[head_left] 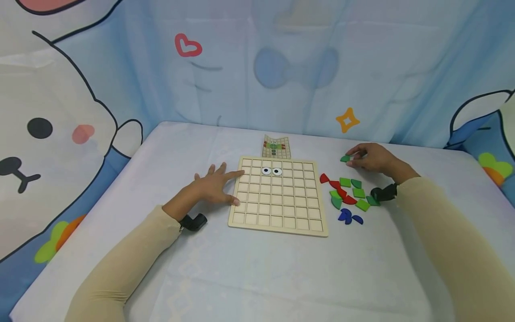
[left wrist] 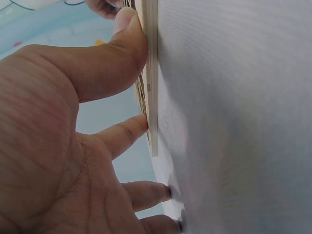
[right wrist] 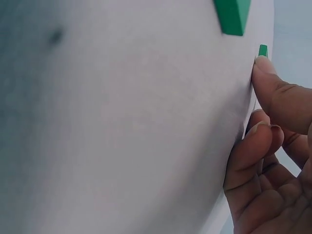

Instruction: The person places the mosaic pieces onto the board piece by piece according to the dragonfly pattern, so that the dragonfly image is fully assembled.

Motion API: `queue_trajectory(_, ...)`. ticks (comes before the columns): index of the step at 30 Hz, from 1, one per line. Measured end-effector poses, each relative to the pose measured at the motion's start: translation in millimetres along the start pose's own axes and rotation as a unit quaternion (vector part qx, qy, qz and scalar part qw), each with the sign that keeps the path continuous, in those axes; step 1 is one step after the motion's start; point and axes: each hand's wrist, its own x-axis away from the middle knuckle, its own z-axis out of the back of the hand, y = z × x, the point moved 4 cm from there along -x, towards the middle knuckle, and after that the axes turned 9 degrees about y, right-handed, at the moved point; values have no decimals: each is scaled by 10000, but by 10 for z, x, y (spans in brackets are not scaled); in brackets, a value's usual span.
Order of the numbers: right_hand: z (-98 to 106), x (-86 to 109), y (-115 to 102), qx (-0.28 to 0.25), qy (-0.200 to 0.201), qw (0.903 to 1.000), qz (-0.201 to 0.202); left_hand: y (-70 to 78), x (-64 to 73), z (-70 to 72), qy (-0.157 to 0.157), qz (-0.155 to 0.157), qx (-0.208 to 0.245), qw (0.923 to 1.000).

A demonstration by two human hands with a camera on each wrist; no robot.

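Observation:
A pale wooden grid board (head_left: 277, 197) lies flat on the table, two round eye pieces (head_left: 271, 171) in its upper rows. My left hand (head_left: 213, 184) has its fingers spread, with thumb and index finger against the board's left edge; in the left wrist view the thumb (left wrist: 124, 48) presses on the rim. To the right of the board, toward the back, my right hand (head_left: 372, 158) pinches a small dark green tile (head_left: 345, 158) between thumb and fingertips, close to the tabletop. The fingertips hide part of this tile, and only its end shows in the right wrist view.
Between board and right forearm lie loose tiles: light green squares (head_left: 358, 192), red wedges (head_left: 348, 200), dark green rounded ones (head_left: 336, 203) and blue half-rounds (head_left: 357, 219). A small picture card (head_left: 276, 147) stands behind the board. A printed curtain (head_left: 241, 89) hangs at the back.

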Motion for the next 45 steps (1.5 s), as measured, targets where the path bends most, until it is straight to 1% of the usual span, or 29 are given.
queue_trajectory(6, 11, 12, 6, 5, 62, 10000, 38, 7, 3, 4, -7, 13, 28, 10000)
queue_trajectory(13, 9, 51, -53, 358, 37, 9991, 241, -2, -10, -1, -36, 5, 51, 10000)
queue_trajectory(18, 17, 120, -153, 561, 202, 9979, 246, -11, -13, -6, -50, 23, 41, 10000)
queue_trajectory(22, 23, 173, -243, 834, 313, 9959, 154, -11, -13, -10, -39, 28, 50, 10000)
queue_trajectory(25, 24, 201, -306, 1062, 315, 9938, 109, -10, -8, -8, -32, 29, 44, 10000)
queue_trajectory(32, 35, 269, -435, 1400, 283, 9894, 245, -2, -4, -10, -32, 30, 38, 10000)
queue_trajectory(37, 30, 286, -477, 1405, 378, 9889, 311, -14, -14, -22, -9, 10, 45, 10000)
queue_trajectory(45, 49, 297, -509, 1263, 581, 9894, 416, -20, -22, -28, -23, 12, 44, 10000)
